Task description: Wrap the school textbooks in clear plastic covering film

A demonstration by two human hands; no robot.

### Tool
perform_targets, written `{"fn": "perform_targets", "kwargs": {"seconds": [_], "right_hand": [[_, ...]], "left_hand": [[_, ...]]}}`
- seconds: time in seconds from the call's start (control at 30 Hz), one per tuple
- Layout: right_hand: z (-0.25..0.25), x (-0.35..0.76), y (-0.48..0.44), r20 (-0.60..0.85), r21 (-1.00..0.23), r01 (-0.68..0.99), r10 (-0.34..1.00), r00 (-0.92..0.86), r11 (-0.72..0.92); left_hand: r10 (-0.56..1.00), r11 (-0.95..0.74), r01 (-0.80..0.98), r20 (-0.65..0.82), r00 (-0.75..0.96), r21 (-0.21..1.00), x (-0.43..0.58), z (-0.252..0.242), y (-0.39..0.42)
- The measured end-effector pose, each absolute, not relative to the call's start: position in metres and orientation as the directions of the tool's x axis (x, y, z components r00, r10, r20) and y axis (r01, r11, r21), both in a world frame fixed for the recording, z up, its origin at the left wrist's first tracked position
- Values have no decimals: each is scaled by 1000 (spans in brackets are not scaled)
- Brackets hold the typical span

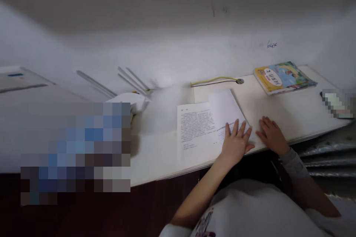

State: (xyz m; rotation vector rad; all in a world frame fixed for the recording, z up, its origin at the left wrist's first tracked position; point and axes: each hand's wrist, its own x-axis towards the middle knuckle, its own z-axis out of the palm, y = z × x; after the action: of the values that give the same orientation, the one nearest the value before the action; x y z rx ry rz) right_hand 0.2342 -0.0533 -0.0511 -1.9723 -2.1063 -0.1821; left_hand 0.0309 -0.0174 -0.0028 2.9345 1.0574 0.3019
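An open book [197, 122] with printed text lies on the white desk. My left hand [236, 141] rests with fingers spread on the book's right-hand page, near its lower right edge. The upper part of that page looks blank, with lines of print lower down, partly under the fingers. Just right of the book, my right hand [272, 136] lies open on the bare desktop [251, 105], apart from the book and holding nothing. A grey band is around the right wrist.
Colourful books [283, 76] are stacked at the back right. A phone-like device [338, 105], partly blurred out, lies at the right end. Yellow and black cables [215, 80] run along the wall into a desk hole. A pixelated area covers the left, beside a white object [136, 102].
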Motion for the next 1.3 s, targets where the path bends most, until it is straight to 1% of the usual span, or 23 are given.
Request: {"fn": "perform_targets", "kwargs": {"seconds": [0.1,0.33,0.5,0.93,1.03,1.2,1.27,1.3], "right_hand": [[-51,234,-52,252,-98,992,967,-48,75],[-51,238,-50,240,-157,985,970,-38,77],[-50,238,-50,275,-203,975,961,-36,95],[-52,236,-50,284,-170,981,958,-43,94],[-49,235,-50,275,-138,986,960,-52,93],[-44,233,-52,274,-107,989,959,-74,107],[-44,232,-53,272,-106,988,959,-82,114],[-44,232,-53,271,-107,987,959,-83,116]], "left_hand": [[611,-791,608,147,778,69,40,-11,-17],[616,-787,609,112,779,96,50,-17,-17],[565,-824,558,78,821,98,51,-17,-20],[522,-849,520,1,853,89,51,-11,-34],[503,-856,501,-20,864,132,50,-9,-28],[396,-876,394,-53,917,279,44,5,-14],[388,-878,384,-46,921,287,37,12,-8],[415,-873,408,-31,909,267,31,16,-4]]}}
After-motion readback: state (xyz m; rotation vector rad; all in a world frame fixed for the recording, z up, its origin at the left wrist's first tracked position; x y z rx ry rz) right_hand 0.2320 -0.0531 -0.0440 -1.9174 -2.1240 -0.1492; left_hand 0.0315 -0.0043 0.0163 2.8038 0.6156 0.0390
